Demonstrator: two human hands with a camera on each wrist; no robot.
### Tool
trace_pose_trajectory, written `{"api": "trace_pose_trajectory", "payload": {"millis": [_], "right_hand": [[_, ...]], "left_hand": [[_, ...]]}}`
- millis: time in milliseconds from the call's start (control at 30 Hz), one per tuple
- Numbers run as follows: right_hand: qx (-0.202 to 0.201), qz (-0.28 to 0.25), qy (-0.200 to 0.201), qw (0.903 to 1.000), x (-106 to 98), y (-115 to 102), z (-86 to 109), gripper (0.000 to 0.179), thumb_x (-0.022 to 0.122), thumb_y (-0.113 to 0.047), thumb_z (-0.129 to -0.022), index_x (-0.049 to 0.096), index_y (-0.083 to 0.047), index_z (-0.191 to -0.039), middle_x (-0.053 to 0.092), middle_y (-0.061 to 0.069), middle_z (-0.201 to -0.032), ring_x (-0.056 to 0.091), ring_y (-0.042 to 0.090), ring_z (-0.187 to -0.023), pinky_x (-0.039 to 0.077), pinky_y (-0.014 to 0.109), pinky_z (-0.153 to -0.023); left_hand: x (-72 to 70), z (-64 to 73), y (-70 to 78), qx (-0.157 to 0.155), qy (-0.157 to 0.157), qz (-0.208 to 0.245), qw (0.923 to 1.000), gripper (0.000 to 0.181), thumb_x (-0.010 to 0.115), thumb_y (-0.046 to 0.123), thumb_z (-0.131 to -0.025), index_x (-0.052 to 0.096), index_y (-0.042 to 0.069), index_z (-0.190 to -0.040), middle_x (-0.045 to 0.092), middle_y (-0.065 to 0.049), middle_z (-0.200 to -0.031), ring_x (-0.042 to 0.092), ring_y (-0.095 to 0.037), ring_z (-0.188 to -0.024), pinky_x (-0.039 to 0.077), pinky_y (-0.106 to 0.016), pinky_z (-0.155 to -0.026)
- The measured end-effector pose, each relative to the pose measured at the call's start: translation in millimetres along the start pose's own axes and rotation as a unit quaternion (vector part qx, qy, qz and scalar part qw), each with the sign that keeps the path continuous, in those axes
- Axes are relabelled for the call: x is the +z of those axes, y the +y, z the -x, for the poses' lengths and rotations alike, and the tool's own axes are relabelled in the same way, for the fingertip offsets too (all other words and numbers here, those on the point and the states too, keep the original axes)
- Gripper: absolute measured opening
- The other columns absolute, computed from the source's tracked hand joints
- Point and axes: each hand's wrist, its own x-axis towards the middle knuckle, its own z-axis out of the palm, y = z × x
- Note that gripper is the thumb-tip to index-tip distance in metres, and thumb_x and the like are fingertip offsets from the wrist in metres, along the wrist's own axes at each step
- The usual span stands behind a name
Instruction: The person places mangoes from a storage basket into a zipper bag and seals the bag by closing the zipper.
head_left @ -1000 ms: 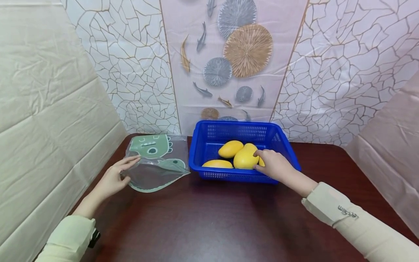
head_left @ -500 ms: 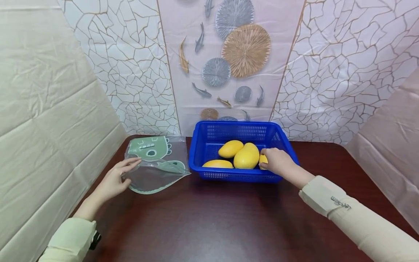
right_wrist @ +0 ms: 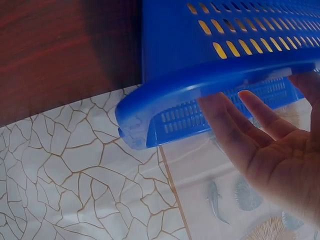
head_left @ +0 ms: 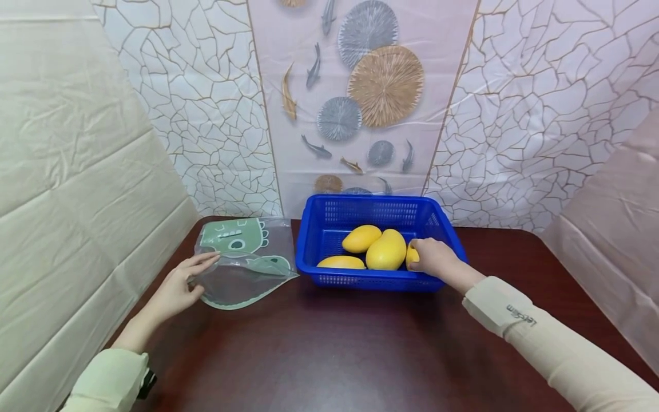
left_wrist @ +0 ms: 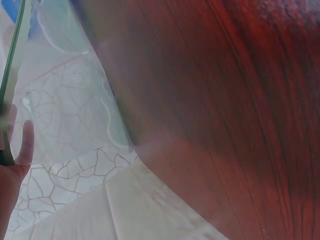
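A clear zip bag (head_left: 242, 289) with green cartoon print lies at the left of the table, its mouth gaping toward me. My left hand (head_left: 175, 289) holds the bag's left edge, fingers on top and thumb lower down. The left wrist view shows the fingers (left_wrist: 26, 142) at the bag's green-edged opening. To the right, several yellow mangoes, including a large mango (head_left: 386, 250), lie in a blue basket (head_left: 370, 280). My right hand (head_left: 437, 258) reaches over the front rim and grips the rightmost mango (head_left: 411, 256), partly hidden by the fingers. The right wrist view shows fingers (right_wrist: 220, 117) reaching inside the rim.
A dark red-brown table (head_left: 329, 349) carries the bag and basket. Patterned cloth (head_left: 386, 86) hangs right behind them. Plain pale cloth (head_left: 87, 200) walls the left side, and another cloth (head_left: 607, 229) the right.
My right hand has moved slightly right, off the large mango and onto the rightmost one. The left hand keeps its place at the bag's edge. The head view has tilted slightly.
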Motion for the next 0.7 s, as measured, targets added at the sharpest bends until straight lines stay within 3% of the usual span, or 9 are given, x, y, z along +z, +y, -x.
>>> {"api": "trace_pose_trajectory", "payload": {"millis": [433, 700], "right_hand": [[0.015, -0.019, -0.017, 0.9996, 7.4, 6.0, -13.2, 0.048, 0.067, -0.021, -0.083, 0.058, 0.009, -0.118, 0.062, 0.028, -0.115, 0.06, 0.039, -0.099, 0.05, 0.05, -0.086], [0.038, -0.034, -0.015, 0.9986, 14.1, 11.6, -16.7, 0.05, 0.069, -0.019, -0.079, 0.056, 0.01, -0.118, 0.064, 0.027, -0.108, 0.058, 0.032, -0.084, 0.05, 0.047, -0.075]], "left_hand": [[2.1, 2.1, -0.5, 0.002, 0.006, 0.0, 1.0, 0.071, 0.056, -0.023, -0.06, 0.059, 0.002, -0.126, 0.055, -0.019, -0.128, 0.037, -0.002, -0.1, 0.032, -0.011, -0.048], [6.5, 1.7, 2.9, 0.0, 0.003, -0.002, 1.0, 0.072, 0.057, -0.023, -0.059, 0.059, 0.003, -0.127, 0.055, -0.018, -0.128, 0.042, -0.01, -0.103, 0.032, -0.011, -0.05]]}}
